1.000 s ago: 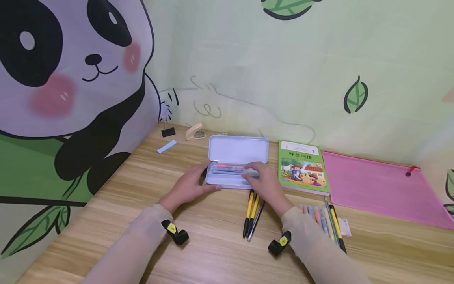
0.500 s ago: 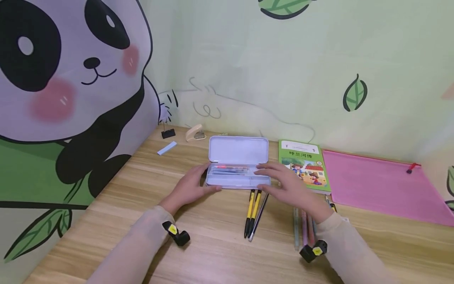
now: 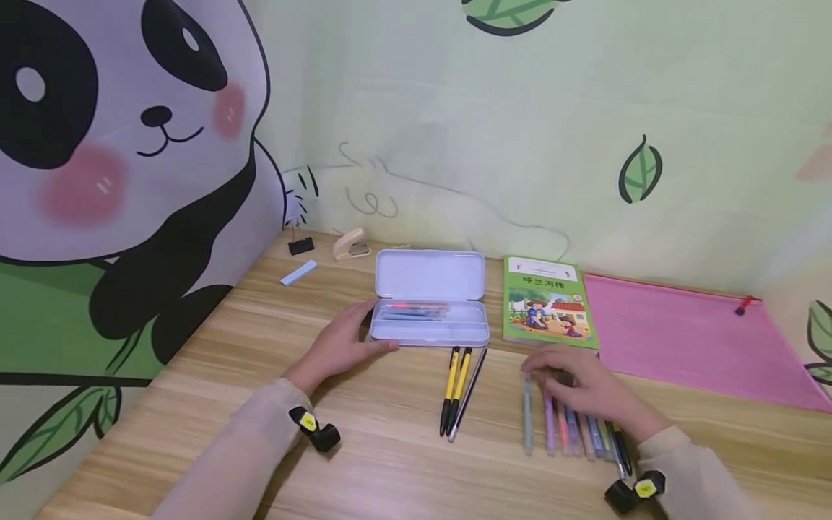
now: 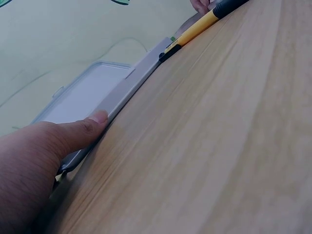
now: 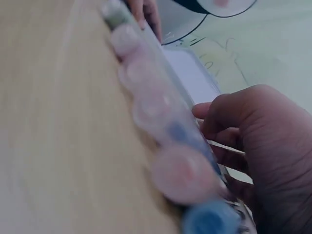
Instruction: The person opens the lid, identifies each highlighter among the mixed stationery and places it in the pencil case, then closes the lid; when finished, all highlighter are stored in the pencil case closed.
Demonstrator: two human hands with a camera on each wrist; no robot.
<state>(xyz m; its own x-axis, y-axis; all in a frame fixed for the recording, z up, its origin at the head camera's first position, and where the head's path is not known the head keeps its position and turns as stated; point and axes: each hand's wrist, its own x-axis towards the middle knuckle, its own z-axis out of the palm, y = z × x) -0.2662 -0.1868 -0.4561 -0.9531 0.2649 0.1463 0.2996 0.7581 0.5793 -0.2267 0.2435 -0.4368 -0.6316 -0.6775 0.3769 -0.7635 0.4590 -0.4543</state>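
An open white pencil case [image 3: 429,274] stands on the wooden table, with an orange-red pen and bluish pens [image 3: 412,312] in its rear compartment. My left hand [image 3: 338,347] holds the case's left end, thumb along the front edge, as the left wrist view shows too. My right hand [image 3: 588,379], its fingers loosely bent, is over a row of colored markers [image 3: 565,430]. Its fingertips are at the far end of a grey-green marker [image 3: 527,419]; whether they touch it I cannot tell. In the blurred right wrist view, marker ends [image 5: 183,173] lie beside the hand.
Two yellow-and-black pens [image 3: 455,393] and a dark slim pen [image 3: 469,401] lie before the case. Behind are a green book [image 3: 549,303], a pink zip pouch [image 3: 689,339], a stapler [image 3: 351,245], a binder clip [image 3: 301,246] and a light-blue strip [image 3: 299,272]. A wall borders the table.
My right hand has left the pencil case and moved right and nearer, over the markers. My left hand stays on the case.
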